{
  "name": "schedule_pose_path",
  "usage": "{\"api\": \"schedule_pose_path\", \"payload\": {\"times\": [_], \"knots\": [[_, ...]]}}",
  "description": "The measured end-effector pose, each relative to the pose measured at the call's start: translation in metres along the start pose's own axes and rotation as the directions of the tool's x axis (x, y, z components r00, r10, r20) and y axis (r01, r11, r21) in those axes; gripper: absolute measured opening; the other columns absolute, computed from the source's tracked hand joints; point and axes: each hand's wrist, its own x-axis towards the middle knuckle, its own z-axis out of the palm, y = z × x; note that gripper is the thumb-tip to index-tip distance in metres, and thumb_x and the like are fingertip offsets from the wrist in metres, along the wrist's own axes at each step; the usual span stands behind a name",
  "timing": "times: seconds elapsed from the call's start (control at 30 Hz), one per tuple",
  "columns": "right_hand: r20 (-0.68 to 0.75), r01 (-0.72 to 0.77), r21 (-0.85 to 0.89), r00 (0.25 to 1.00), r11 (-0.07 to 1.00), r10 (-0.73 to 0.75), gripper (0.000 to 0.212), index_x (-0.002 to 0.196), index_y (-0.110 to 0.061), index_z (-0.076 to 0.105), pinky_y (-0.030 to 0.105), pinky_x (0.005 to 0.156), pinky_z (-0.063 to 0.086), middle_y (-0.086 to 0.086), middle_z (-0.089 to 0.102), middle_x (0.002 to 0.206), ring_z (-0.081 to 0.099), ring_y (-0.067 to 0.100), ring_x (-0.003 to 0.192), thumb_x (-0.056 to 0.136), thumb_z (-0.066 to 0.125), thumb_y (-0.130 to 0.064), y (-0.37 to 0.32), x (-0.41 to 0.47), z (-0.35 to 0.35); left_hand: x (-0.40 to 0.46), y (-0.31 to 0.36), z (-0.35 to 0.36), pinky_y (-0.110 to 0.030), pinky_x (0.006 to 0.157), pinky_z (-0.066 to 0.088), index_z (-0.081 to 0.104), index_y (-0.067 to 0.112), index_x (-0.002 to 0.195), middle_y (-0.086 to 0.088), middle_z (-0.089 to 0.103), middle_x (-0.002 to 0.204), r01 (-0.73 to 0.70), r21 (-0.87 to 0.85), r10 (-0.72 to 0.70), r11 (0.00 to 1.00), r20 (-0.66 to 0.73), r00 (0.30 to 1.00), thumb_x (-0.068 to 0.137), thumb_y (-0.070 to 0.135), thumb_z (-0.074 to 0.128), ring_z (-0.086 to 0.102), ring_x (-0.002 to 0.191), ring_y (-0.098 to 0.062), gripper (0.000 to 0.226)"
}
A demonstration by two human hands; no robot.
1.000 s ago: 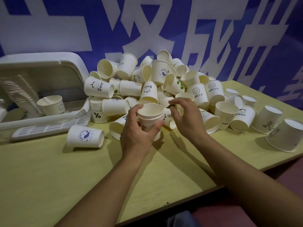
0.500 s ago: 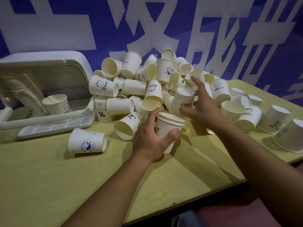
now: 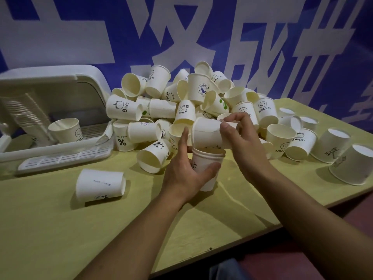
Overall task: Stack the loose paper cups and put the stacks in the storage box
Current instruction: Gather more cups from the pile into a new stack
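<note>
Yellow tabletop (image 3: 50,229); my left hand (image 3: 182,174) grips the stack (image 3: 205,168) upright for nesting; right hand (image 3: 240,138) pinches a sideways cup (image 3: 205,134).

You see a rather dim scene with a soft light from above. The cups (image 3: 161,110) throw short soft shadows on the table (image 3: 50,229). The wall (image 3: 302,37) bends at the edges from the wide lens, and the hands (image 3: 187,174) are slightly blurred.

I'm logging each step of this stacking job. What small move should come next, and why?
Probably turn the cup in the right hand upright and drop it into the stack held by the left hand: it lies sideways just above the stack's open mouth.
</note>
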Motion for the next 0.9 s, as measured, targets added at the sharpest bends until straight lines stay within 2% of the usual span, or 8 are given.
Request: {"api": "schedule_pose_path", "payload": {"times": [0.17,0.27,0.37,0.53,0.63,0.73,0.8,0.9], "knots": [[-0.047,0.096,-0.169,0.993,0.981,-0.105,0.02,0.105,-0.028,0.055,0.036,0.08,0.055,-0.016,0.065,0.107,0.06,0.005,0.094,0.091,0.068,-0.036,0.007,-0.004,-0.004,0.0,-0.001,-0.002,-0.043,0.089,0.054,-0.001,0.042,0.157,0.004,0.056,0.137,0.037,0.001,-0.037,0.999,-0.041,0.998,0.074,0.063,0.076,0.061,0.102,-0.014,0.115],[-0.112,0.089,-0.064,0.989,0.994,-0.095,0.018,0.103,-0.031,0.055,0.039,0.084,0.059,-0.013,0.067,0.116,0.064,0.007,0.103,0.091,0.069,-0.029,0.006,-0.005,-0.006,0.0,-0.001,-0.001,-0.043,0.091,0.053,0.005,0.041,0.157,0.007,0.057,0.134,0.03,0.008,-0.03,1.0,-0.055,0.998,0.074,0.062,0.077,0.061,0.107,-0.016,0.112],[-0.172,0.09,0.036,0.982,0.995,-0.082,0.026,0.109,-0.024,0.052,0.031,0.078,0.06,-0.008,0.061,0.117,0.066,0.01,0.102,0.091,0.07,-0.021,0.001,-0.006,-0.006,-0.002,0.001,0.001,-0.036,0.088,0.053,0.004,0.044,0.158,0.01,0.055,0.133,-0.008,0.009,0.007,1.0,0.009,1.0,0.072,0.061,0.08,0.061,0.105,-0.013,0.116],[0.05,0.082,-0.137,0.996,0.987,-0.076,0.062,0.132,-0.04,0.039,0.023,0.076,0.058,-0.002,0.053,0.099,0.062,0.004,0.09,0.086,0.075,-0.02,0.006,-0.013,0.002,-0.001,0.0,-0.003,-0.026,0.074,0.049,-0.004,0.046,0.156,0.009,0.059,0.128,-0.018,-0.007,0.018,1.0,0.018,1.0,0.069,0.062,0.081,0.059,0.089,-0.003,0.122],[0.122,0.088,-0.136,0.99,0.987,-0.072,0.073,0.139,-0.051,0.033,0.025,0.074,0.058,0.0,0.047,0.092,0.056,0.0,0.077,0.088,0.071,-0.015,0.007,-0.015,0.004,0.0,-0.003,-0.007,-0.032,0.079,0.053,-0.009,0.053,0.152,0.002,0.06,0.133,-0.057,-0.01,0.056,0.998,-0.022,0.998,0.068,0.062,0.082,0.062,0.101,-0.012,0.124],[0.07,0.098,-0.161,0.994,0.982,-0.087,0.05,0.129,-0.046,0.047,0.028,0.079,0.053,-0.001,0.048,0.092,0.055,0.008,0.083,0.088,0.064,-0.023,0.007,-0.014,0.006,0.002,-0.001,-0.009,-0.031,0.082,0.051,-0.004,0.06,0.149,-0.003,0.058,0.14,-0.087,-0.019,0.087,0.996,-0.042,0.995,0.071,0.061,0.082,0.062,0.111,-0.018,0.116],[0.04,0.109,-0.228,0.994,0.968,-0.103,0.03,0.115,-0.039,0.061,0.03,0.086,0.05,-0.008,0.052,0.097,0.057,0.01,0.095,0.085,0.058,-0.036,0.009,-0.013,0.007,0.004,-0.001,-0.011,-0.031,0.085,0.051,0.01,0.057,0.147,-0.002,0.058,0.139,-0.107,-0.041,0.103,0.993,-0.083,0.991,0.072,0.062,0.078,0.06,0.113,-0.015,0.102],[0.089,0.125,-0.365,0.991,0.923,-0.099,0.023,0.105,-0.036,0.069,0.03,0.093,0.048,-0.015,0.053,0.109,0.056,0.006,0.108,0.089,0.054,-0.044,0.014,-0.015,0.009,0.007,-0.005,-0.014,-0.03,0.083,0.055,0.031,0.049,0.134,0.003,0.062,0.129,-0.11,-0.061,0.104,0.992,-0.102,0.989,0.072,0.064,0.075,0.062,0.111,-0.016,0.078]]}}
